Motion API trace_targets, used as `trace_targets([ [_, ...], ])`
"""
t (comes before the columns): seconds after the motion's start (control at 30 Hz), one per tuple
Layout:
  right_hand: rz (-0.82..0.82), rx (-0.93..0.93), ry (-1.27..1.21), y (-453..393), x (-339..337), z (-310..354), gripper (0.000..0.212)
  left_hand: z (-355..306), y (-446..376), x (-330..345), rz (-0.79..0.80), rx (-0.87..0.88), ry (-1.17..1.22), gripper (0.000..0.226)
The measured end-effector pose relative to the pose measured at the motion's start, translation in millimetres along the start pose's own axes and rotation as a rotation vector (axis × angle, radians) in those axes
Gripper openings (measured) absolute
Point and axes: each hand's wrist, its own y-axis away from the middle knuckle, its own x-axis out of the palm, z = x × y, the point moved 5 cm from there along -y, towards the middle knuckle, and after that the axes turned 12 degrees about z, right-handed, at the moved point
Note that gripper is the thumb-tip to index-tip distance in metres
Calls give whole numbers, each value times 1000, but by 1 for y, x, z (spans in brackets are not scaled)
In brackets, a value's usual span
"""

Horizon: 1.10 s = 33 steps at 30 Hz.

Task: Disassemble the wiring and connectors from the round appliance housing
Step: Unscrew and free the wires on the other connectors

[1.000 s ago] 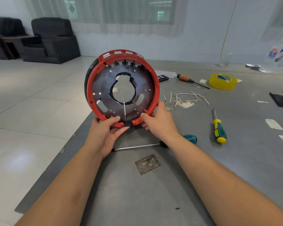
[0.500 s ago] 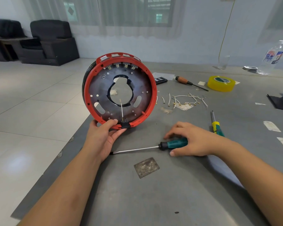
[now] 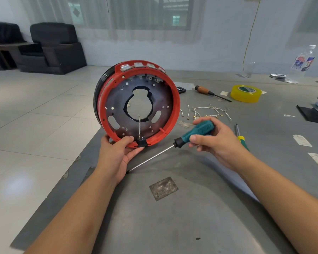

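At frame centre, your left hand (image 3: 117,154) grips the stiff, light-looking round housing (image 3: 138,105) by its lower rim; your right hand (image 3: 215,138) clasps the teal screwdriver (image 3: 193,133).

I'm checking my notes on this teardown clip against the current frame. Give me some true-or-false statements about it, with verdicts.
1. The right hand holds a teal-handled screwdriver. True.
2. The round housing lies flat on the table. False: it stands on edge, steadied by the left hand.
3. One white wire rises from the black connector. True.
4. The yellow tape roll sits inside the housing. False: it lies on the table, far right.
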Motion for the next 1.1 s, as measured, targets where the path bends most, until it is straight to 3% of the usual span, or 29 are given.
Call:
trace_targets([
  [0.17,-97,-75,-261,-5,30,-16,47,0,1,0,-2,-20,-14,51],
  [0.3,-125,-32,-247,-7,34,-26,42,-1,1,-2,1,-33,9,45],
  [0.5,-120,-63,-244,-6,28,-30,62,-2,-2,-4,19,-47,24,36],
  [0.8,-199,-370,-205,-4,-4,18,36,-1,-6,-7,55,-74,-12,23],
  [1.1,-229,-358,-201,-5,-14,19,37,-3,-6,-7,67,-82,-32,22],
])
